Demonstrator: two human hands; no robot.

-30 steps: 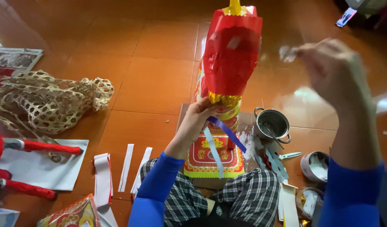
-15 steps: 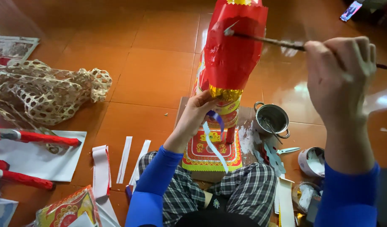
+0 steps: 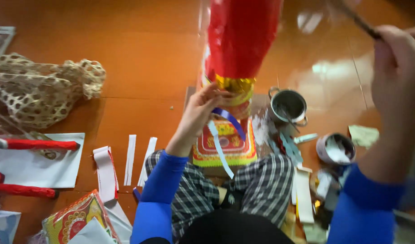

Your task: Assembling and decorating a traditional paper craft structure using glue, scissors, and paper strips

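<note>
head view — two hands at a red paper figure over a tiled floor

the left hand (image 3: 202, 110) is closed around the gold band at the narrow waist of the red paper figure (image 3: 241, 38), which stands upright just above the person's checked lap, blue and white paper strips (image 3: 220, 143) trailing under it. the right hand (image 3: 399, 77), raised and blurred, pinches a thin stick (image 3: 358, 20) — probably a brush — beside the figure, not touching it. a small metal pot (image 3: 287, 106) and a paste tin (image 3: 336, 148) sit right of the figure; a woven bamboo frame (image 3: 40, 90) and red-wrapped sticks (image 3: 33, 144) lie well to the left.
</note>
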